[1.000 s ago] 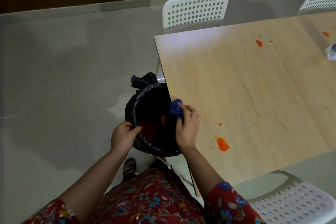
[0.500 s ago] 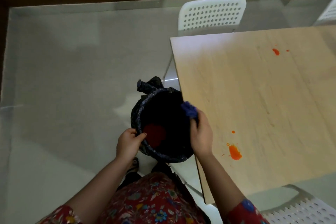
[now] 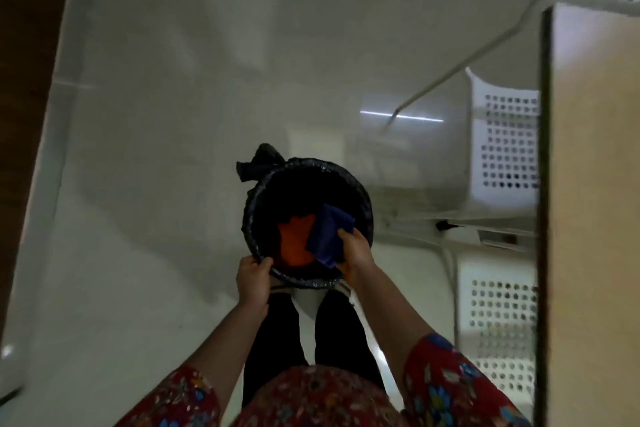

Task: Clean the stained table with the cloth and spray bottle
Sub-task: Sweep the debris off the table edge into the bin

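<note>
view straight down now, and there's the bin (image 3: 308, 218), round, lined with a black bag, sitting on the pale floor (image 3: 156, 114) just ahead of the person's feet. a knot of spare bag plastic (image 3: 258, 161) sticks up at the far-left rim.

left hand (image 3: 252, 279) is on the near rim of the bin, fingers curled over the edge and pinching it. right hand (image 3: 356, 253) is at the near-right rim, fingers clenched around the cloth (image 3: 329, 236), dark blue, which hangs crumpled and half unfolded over the inside of the bin. so the cloth is over the bin's mouth, in the right hand's grasp, and not on the table.

down inside the bin, an orange mess (image 3: 294, 243) lies at the bottom, just left of the cloth and partly under it. what exactly it is, can't tell.

the table (image 3: 595, 218) runs down the right edge of the view, light wood top with a dark edge, and only a strip of it shows. tucked beside and under it, two white chairs (image 3: 502, 149) with hole-punched seats, one above the other in the view, and a third holed white panel at the top right corner.

the spray bottle isn't visible from here. red floral sleeves (image 3: 446, 388) at the bottom, dark trouser legs between the arms. the whole view is dim and a little blurred.
</note>
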Action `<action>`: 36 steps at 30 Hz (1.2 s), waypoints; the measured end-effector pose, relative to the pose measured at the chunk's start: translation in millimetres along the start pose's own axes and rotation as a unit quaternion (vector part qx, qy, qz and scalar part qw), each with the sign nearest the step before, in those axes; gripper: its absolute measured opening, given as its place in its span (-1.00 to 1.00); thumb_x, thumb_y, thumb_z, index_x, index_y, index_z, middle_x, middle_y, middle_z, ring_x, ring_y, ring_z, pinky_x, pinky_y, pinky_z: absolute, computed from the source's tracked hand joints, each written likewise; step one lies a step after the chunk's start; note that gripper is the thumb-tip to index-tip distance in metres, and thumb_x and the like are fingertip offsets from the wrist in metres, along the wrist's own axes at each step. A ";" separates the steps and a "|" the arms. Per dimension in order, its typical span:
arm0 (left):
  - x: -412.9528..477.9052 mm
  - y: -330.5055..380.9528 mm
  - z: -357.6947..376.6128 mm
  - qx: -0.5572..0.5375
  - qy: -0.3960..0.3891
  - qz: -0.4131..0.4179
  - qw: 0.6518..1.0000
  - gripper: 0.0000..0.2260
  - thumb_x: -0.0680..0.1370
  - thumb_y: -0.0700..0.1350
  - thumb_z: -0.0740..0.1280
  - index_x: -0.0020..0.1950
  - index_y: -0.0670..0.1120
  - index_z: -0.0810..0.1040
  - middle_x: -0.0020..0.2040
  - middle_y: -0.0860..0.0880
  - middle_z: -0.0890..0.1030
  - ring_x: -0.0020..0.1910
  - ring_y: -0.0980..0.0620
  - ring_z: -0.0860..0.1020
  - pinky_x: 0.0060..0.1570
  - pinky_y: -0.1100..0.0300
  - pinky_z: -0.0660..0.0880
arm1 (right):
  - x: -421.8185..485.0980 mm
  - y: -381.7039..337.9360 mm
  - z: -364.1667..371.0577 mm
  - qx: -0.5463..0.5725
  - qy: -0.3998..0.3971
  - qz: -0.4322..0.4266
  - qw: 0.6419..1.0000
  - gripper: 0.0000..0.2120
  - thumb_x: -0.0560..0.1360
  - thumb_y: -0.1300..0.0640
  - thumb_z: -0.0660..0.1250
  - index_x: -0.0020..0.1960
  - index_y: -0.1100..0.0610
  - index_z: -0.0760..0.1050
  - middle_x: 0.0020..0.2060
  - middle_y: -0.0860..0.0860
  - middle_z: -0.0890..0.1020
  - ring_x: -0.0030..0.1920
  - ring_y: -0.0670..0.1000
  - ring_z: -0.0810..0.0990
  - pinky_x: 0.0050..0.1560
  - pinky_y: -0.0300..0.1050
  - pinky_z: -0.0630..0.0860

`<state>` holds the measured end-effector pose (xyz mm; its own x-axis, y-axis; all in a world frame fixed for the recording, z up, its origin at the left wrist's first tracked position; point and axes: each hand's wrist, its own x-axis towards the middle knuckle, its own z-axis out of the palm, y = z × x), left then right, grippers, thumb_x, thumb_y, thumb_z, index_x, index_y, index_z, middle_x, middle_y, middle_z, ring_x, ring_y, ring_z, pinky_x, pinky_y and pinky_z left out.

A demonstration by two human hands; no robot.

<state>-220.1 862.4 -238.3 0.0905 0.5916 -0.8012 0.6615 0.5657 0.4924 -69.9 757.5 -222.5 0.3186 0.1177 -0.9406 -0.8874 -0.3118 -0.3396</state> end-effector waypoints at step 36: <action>161.1 -50.1 29.7 0.504 -0.144 0.314 0.792 -0.52 0.67 0.15 -0.14 0.59 0.12 -0.05 0.60 0.12 -0.06 0.56 0.14 -0.12 0.50 0.03 -0.12 | 150.1 53.0 68.8 -0.020 -0.042 0.083 0.995 -0.64 0.65 0.21 0.17 0.44 0.17 0.32 0.34 0.16 0.49 -0.07 0.04 0.59 -0.26 -0.11 0.50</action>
<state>-216.5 912.3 -402.2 0.7064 0.3372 -0.6223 0.6642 -0.6197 0.4181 -92.1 823.5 -381.3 0.1391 0.1391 -0.9805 -0.9107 -0.3709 -0.1818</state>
